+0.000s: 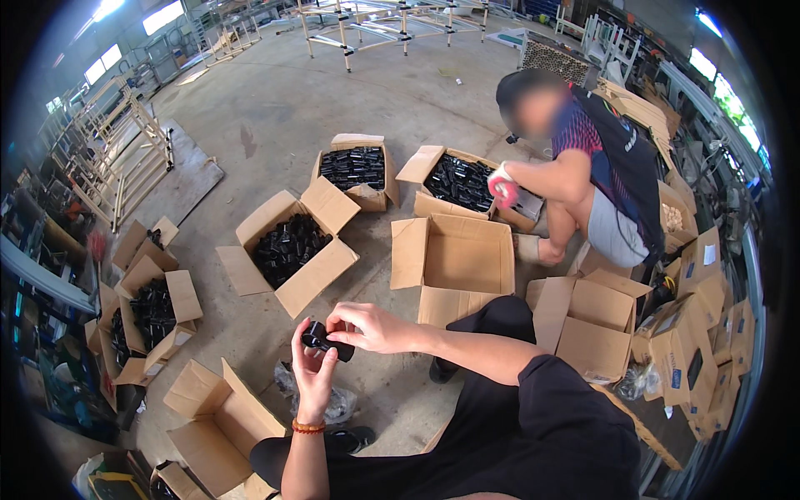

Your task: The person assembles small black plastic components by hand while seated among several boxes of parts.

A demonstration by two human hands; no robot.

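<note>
A small black pipe fitting (pixel 316 335), with a rounded end and a short stub, is held up in front of me by both hands. My left hand (pixel 312 379) grips it from the left and below, thumb and fingers curled around it. From the right, my right hand (pixel 368 327) pinches it near the top. Its fingers partly cover the fitting. Beyond my hands, an open cardboard box (pixel 318 277) holds a heap of similar black fittings. An orange-brown bead bracelet (pixel 308 427) circles my left wrist.
A co-worker (pixel 617 158) in a pink-and-white glove (pixel 502 185) crouches at a box of black fittings (pixel 450 208). Another filled box (pixel 367 197) stands beside it. Open cartons (pixel 469 242) surround me, including one at lower left (pixel 208 446). Clear plastic (pixel 340 406) lies by my foot.
</note>
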